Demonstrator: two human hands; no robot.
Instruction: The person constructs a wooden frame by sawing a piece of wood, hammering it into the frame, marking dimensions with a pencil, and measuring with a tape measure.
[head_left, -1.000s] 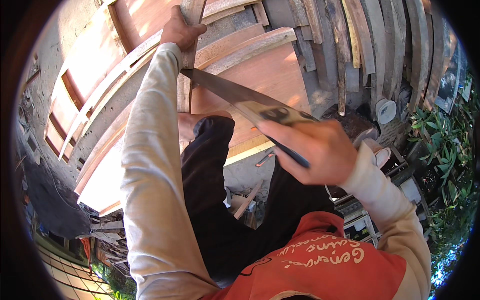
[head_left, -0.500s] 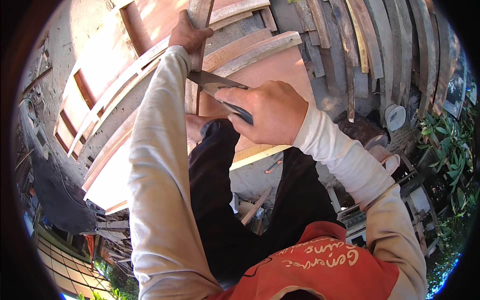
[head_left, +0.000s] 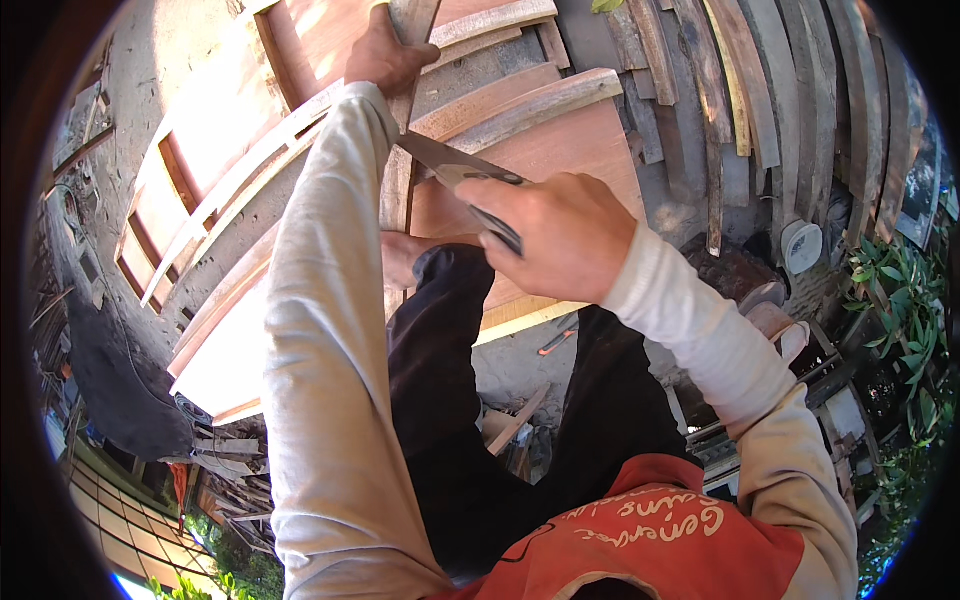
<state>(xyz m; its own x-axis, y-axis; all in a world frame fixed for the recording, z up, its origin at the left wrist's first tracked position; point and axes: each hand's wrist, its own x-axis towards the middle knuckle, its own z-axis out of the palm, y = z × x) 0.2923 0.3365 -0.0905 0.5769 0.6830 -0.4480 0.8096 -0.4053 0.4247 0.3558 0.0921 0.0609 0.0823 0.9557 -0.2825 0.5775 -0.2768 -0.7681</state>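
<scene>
My right hand (head_left: 567, 235), gripping the saw (head_left: 438, 159), neared the edge of the plank (head_left: 397, 192) my left hand (head_left: 385, 60) clasped, likely mid-stroke.

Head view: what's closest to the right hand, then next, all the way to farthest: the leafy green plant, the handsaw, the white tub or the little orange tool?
From the right hand:
1. Handsaw: in its grip.
2. Little orange tool: below it in the picture.
3. White tub: to the right.
4. Leafy green plant: farther right.
</scene>
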